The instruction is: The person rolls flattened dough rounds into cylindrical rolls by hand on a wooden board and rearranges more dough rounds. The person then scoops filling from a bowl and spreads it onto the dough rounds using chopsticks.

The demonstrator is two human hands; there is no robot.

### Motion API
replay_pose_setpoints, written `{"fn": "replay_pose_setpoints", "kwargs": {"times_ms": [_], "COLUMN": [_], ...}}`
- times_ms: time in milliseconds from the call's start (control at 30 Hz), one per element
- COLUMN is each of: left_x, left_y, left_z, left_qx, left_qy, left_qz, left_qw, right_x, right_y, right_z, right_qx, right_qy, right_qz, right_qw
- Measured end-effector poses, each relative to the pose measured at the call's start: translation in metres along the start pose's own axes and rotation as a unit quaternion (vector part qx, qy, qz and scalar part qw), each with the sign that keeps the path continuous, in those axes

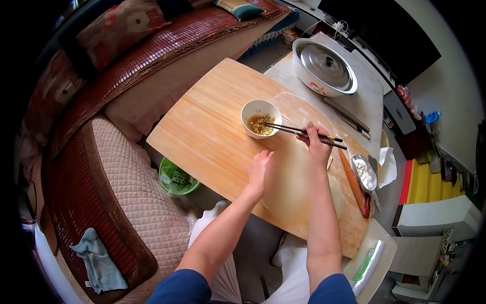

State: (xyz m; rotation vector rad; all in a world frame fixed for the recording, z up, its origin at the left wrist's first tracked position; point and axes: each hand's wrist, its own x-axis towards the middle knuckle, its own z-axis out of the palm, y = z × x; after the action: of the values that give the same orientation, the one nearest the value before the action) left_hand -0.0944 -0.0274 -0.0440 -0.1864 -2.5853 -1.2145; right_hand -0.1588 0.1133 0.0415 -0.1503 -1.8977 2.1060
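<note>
My right hand [318, 144] grips a pair of dark chopsticks [291, 129], whose tips rest in a white bowl [245, 115]. Inside the bowl is a brown liquid with chopped yellowish bits [259, 124]. My left hand [260, 169] lies at the left edge of a pale, flat dough sheet [288, 187], just below the bowl. Its fingers point forward and hold nothing that I can see. The dough sheet spreads between my two forearms on a wooden board [202, 116], and part of it is blurred. Another piece of dough [335, 195] shows right of my right forearm.
Along the board's right side lie a wooden rolling pin [353, 177] and a container of white powder [365, 173]. Behind stands a large lidded white basin [324, 66]. A green bin [178, 177] sits below the left edge. A plastic-wrap roll [369, 266] is at lower right.
</note>
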Motion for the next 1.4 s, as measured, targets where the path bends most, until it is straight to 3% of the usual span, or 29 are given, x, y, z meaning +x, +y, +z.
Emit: {"fn": "replay_pose_setpoints", "kwargs": {"times_ms": [100, 233, 267, 400, 500, 533, 567, 700, 833, 933, 1067, 1233, 1267, 1400], "left_x": [-0.001, 0.001, 0.001, 0.0, 0.001, 0.0, 0.001, 0.002, 0.001, 0.002, 0.002, 0.006, 0.007, 0.008], "left_y": [0.001, 0.002, 0.001, -0.001, -0.001, 0.0, 0.0, -0.006, -0.013, -0.011, 0.002, -0.006, -0.005, -0.006], "left_z": [-0.005, -0.005, -0.005, 0.0, -0.002, -0.002, -0.001, -0.002, 0.01, 0.017, 0.011, 0.019, 0.017, 0.021], "left_qx": [-0.006, 0.001, 0.0, 0.014, 0.001, -0.003, -0.008, -0.031, -0.01, -0.017, 0.024, 0.058, 0.058, 0.033], "left_qy": [-0.028, -0.032, -0.038, -0.059, -0.07, -0.059, -0.049, -0.066, -0.025, -0.011, 0.011, -0.013, -0.033, -0.019], "left_qz": [-0.016, -0.026, -0.032, -0.043, -0.058, -0.058, -0.058, -0.028, 0.007, 0.021, 0.048, 0.059, 0.05, 0.066], "left_qw": [0.999, 0.999, 0.999, 0.997, 0.996, 0.997, 0.997, 0.997, 1.0, 1.0, 0.999, 0.997, 0.996, 0.997], "right_x": [0.007, 0.011, 0.016, 0.01, 0.006, 0.009, 0.009, 0.024, 0.028, 0.025, 0.024, 0.002, -0.003, -0.047], "right_y": [-0.006, 0.001, 0.003, -0.011, -0.02, -0.019, -0.02, 0.013, 0.032, 0.048, 0.047, 0.009, 0.007, 0.026], "right_z": [0.001, -0.015, -0.025, -0.012, 0.013, 0.023, 0.028, 0.059, 0.077, 0.091, 0.092, 0.039, 0.015, -0.064], "right_qx": [0.025, -0.017, 0.058, 0.009, 0.024, -0.01, -0.213, -0.369, -0.518, -0.547, -0.55, -0.426, -0.436, -0.543], "right_qy": [-0.007, 0.033, 0.01, -0.021, -0.049, -0.09, -0.074, -0.167, -0.193, -0.194, -0.221, -0.105, -0.081, -0.142], "right_qz": [-0.044, 0.022, 0.011, 0.02, -0.13, -0.226, -0.327, -0.462, -0.429, -0.388, -0.348, -0.37, -0.37, -0.183], "right_qw": [0.999, 0.999, 0.998, 1.0, 0.99, 0.97, 0.918, 0.789, 0.714, 0.716, 0.726, 0.819, 0.816, 0.807]}}
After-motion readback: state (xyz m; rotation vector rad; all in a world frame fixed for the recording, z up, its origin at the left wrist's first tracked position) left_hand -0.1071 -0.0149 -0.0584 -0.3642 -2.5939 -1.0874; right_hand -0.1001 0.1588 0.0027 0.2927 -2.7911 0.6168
